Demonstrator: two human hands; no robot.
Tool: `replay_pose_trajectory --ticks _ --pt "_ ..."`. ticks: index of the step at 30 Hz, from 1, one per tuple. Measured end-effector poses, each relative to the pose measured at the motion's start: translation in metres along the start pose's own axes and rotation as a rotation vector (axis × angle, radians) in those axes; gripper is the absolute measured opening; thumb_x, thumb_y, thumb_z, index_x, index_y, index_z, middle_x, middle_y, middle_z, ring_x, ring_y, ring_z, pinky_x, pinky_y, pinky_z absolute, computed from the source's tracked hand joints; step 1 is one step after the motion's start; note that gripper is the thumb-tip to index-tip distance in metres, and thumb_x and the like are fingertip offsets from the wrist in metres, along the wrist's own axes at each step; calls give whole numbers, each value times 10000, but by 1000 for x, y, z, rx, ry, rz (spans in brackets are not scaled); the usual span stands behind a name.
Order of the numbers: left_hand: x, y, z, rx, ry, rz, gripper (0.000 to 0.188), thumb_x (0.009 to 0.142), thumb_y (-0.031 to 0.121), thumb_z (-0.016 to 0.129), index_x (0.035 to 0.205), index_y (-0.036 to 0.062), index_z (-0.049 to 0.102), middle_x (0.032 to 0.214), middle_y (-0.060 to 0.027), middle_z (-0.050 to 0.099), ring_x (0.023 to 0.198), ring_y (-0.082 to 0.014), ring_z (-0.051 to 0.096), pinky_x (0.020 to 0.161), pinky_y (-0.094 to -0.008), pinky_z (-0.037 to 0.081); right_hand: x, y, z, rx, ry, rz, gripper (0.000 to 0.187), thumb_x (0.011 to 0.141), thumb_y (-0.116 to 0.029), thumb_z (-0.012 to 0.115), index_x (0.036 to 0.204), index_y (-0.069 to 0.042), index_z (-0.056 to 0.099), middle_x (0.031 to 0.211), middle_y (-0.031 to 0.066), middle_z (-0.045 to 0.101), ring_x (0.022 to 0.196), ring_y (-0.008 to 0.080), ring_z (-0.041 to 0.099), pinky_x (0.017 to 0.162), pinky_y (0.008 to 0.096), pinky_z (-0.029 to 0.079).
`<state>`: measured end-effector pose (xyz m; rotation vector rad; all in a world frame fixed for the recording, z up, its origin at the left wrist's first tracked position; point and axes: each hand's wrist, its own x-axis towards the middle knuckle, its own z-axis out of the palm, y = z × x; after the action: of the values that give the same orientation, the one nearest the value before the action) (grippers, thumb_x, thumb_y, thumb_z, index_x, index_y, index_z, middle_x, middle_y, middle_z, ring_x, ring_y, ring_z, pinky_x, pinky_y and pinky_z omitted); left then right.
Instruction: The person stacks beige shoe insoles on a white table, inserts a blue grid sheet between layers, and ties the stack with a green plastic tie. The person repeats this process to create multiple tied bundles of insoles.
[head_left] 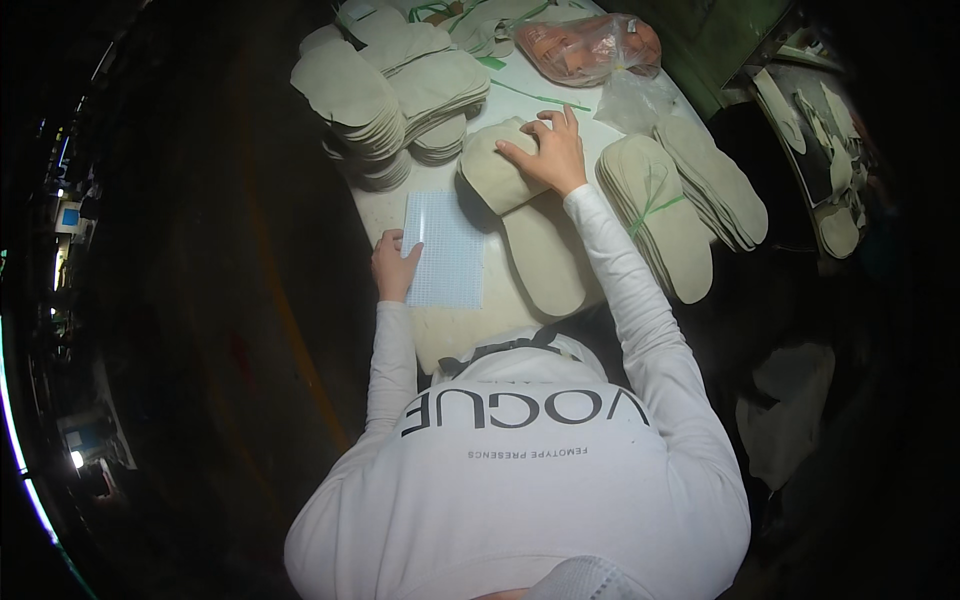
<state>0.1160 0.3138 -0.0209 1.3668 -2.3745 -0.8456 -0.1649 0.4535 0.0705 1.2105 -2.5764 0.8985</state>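
Note:
My left hand (392,266) is at the left edge of a pale blue, finely gridded sheet (450,265) lying on the table. Its thumb rests on top of the sheet and its fingers curl at the edge, closed on it. Farther right, my right hand (550,150) reaches over a beige insole-shaped piece (497,178), with thumb and fingers spread on its upper surface. Under that piece, another long beige insole-shaped piece (548,262) extends toward me. The underside of the upper piece is hidden.
Tall stacks of beige pieces (345,85) stand at the back left. To the right lie a stack tied with green string (665,225) and another stack (712,180). A clear plastic bag with orange-brown contents (590,48) sits at the back of the white table (440,335).

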Motion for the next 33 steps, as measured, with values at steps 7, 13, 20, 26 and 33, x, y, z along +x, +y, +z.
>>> replay_pose_trajectory --ticks 7,13,20,26,33 --pt "-15 -2 -44 -748 10 11 186 936 75 618 1081 -41 614 924 -72 680 837 -98 640 725 -229 508 29 -3 20 150 179 -175 382 757 -346 758 960 -36 664 1173 155 558 1274 410 383 988 508 396" --pt "-13 22 -105 -887 -232 145 206 952 89 602 1114 -37 623 918 -54 675 808 -72 613 738 -217 490 30 -4 35 192 157 153 313 776 -262 736 1025 -90 655 1081 146 565 1152 372 455 963 443 409" --pt "-6 87 -59 -679 -650 271 202 950 131 611 1081 -17 655 891 3 651 791 -42 569 728 -194 465 -1 -15 -26 496 30 -146 191 825 -172 700 991 -80 688 967 104 646 930 279 611 807 390 497" --pt "-6 112 -11 -684 -763 368 212 895 136 639 1039 -14 680 872 -63 706 783 -109 640 738 -267 507 -66 -2 -52 567 -487 -193 180 824 -190 715 892 -23 701 817 116 689 687 248 657 661 329 518" --pt "-5 104 -6 -460 -651 367 240 837 176 723 973 -22 708 855 -110 725 783 -176 683 756 -300 532 -93 18 -48 472 -466 53 163 828 -167 714 866 -8 701 796 107 681 757 228 650 712 333 504"
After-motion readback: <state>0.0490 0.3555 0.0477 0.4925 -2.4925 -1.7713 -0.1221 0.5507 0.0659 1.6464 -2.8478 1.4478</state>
